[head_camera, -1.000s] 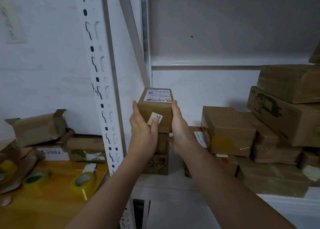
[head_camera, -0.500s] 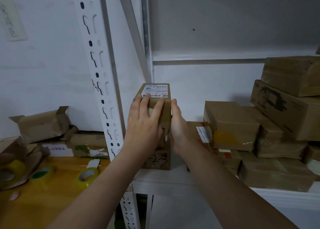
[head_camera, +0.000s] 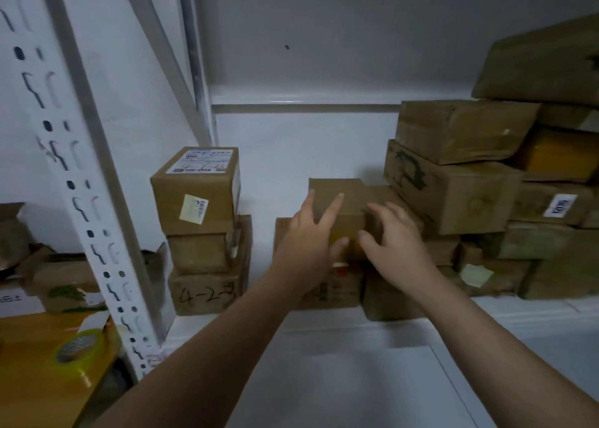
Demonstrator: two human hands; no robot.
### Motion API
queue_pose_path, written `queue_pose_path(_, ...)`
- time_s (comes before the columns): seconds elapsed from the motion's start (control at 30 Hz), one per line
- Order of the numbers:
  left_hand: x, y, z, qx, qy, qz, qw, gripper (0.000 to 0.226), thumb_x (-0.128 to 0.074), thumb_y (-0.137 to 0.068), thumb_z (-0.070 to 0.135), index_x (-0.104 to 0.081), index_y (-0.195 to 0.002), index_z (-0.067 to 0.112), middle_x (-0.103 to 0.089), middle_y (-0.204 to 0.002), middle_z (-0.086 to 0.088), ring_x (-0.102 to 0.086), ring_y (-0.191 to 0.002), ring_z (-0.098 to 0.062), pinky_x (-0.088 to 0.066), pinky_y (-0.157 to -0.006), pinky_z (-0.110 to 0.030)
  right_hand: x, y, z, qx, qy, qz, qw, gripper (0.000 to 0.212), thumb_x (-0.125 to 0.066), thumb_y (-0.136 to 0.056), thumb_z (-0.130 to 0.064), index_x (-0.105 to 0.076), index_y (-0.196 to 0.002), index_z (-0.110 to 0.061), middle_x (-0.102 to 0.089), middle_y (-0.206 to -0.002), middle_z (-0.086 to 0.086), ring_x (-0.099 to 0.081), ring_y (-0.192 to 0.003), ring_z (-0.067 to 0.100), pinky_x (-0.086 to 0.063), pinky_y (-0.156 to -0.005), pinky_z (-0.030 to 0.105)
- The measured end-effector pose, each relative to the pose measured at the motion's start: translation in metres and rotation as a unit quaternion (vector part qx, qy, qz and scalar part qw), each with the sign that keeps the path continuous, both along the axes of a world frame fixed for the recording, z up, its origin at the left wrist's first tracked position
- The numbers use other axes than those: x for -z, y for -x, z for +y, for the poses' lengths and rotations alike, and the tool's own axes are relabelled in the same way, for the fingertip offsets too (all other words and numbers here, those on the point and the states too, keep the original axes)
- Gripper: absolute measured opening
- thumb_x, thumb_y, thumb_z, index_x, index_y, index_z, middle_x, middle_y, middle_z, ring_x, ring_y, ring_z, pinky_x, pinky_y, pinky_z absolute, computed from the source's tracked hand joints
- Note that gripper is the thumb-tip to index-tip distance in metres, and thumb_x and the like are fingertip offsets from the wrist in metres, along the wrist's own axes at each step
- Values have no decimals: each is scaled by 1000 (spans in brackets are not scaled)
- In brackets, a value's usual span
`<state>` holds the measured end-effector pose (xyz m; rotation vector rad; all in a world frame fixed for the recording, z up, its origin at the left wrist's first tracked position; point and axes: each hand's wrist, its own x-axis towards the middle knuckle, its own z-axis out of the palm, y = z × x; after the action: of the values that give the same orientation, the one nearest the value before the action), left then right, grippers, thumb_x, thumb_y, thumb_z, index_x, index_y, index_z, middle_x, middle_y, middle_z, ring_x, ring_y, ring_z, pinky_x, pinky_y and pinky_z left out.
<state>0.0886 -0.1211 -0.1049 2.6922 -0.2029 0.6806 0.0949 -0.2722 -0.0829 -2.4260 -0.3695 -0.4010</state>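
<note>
Plain box [head_camera: 343, 207], centre: brown cardboard, matt, faintly scuffed.
Labelled box [head_camera: 194, 200] at 9 o'clock from it: same matt cardboard; top label [head_camera: 204, 161] white printed paper, slight sheen; side sticker [head_camera: 193, 209] pale paper, matt.
Stacked boxes [head_camera: 453, 197] at 3 o'clock: cardboard, matt, creased and worn.
Shelf [head_camera: 340, 379]: white painted metal, smooth, low gloss.
Upright post [head_camera: 77, 181] at 9 o'clock: white painted metal, slotted, smooth.
Tape roll [head_camera: 77, 351] at 8 o'clock: yellowish plastic film, glossy.
Surface [head_camera: 29, 388] beneath it: orange-toned wood, smooth, satin.
</note>
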Motion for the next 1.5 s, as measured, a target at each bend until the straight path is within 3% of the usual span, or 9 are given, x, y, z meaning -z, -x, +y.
queue_pose_path(0.23,8,-19,1,-4,93,20,995,44,-43,-101,28,-31,-143,28,-30,-151,-5,-46,-122,-19,-37,-85,-21,6,-5,-7,-27,-106,13,994,57,-57,-93,-28,-34,-145,-21,-43,-141,0,-42,-126,18,-39,-100,31)
queue_pose_path(0.37,21,-13,9,17,207,7,978,45,-46,-99,33,-32,-142,28,-45,-137,-2,-49,-117,-17,-46,-95,-31,7,-5,1,-83,-271,57,957,59,-56,-96,-26,-29,-148,-21,-43,-127,-11,-43,-115,4,-39,-79,10)
queue_pose_path(0.53,26,3,4,36,396,-38,917,42,-55,-93,40,-39,-130,31,-45,-130,2,-49,-117,-13,-49,-96,-44,15,-7,10,-75,-392,53,916,40,-43,-102,-28,-47,-140,-19,-40,-140,-4,-44,-119,7,-40,-104,28)
queue_pose_path(0.7,20,26,-1,79,440,-99,889,35,-62,-86,42,-43,-116,39,-40,-128,2,-50,-115,-10,-54,-81,-22,14,0,10,-37,-386,-8,922,32,-44,-101,-17,-59,-129,-18,-39,-140,-5,-37,-119,-1,-29,-82,-3)
queue_pose_path(0.83,19,41,1,131,480,-128,858,45,-61,-79,46,-43,-118,32,-40,-130,-7,-54,-113,-11,-57,-83,-33,4,11,7,-119,-472,39,873,24,-57,-94,-28,-60,-118,-31,-55,-128,-1,-62,-102,4,-53,-80,18)
queue_pose_path(1.0,10,50,2,169,494,-114,845,43,-56,-83,45,-37,-120,34,-47,-127,-11,-59,-105,-11,-53,-75,-21,-2,22,5,-222,-558,180,779,109,-82,-54,-46,-27,-147,-32,-60,-129,-3,-67,-105,13,-54,-89,42)
queue_pose_path(1.23,-19,51,-3,56,359,2,932,71,-34,-80,69,-40,-141,33,-27,-151,1,-31,-135,-7,-32,-99,-20,3,31,4,-182,-477,34,859,79,-79,-75,-27,-37,-140,-36,-58,-126,-12,-59,-111,2,-52,-91,28)
queue_pose_path(1.33,-31,55,-11,112,456,-17,883,77,-52,-75,70,-31,-139,33,-49,-134,7,-55,-116,-7,-51,-91,-26,11,37,6,-179,-354,-66,916,67,-65,-79,-39,-31,-134,-58,-34,-145,-19,-35,-134,2,-37,-107,32)
queue_pose_path(1.5,-35,51,-13,76,517,1,852,137,-74,-54,68,22,-146,37,-13,-157,4,-31,-136,-14,-37,-100,-30,21,46,11,-206,-201,-177,941,65,-41,-82,-46,-15,-137,-67,-7,-148,-40,5,-144,0,-2,-110,23)
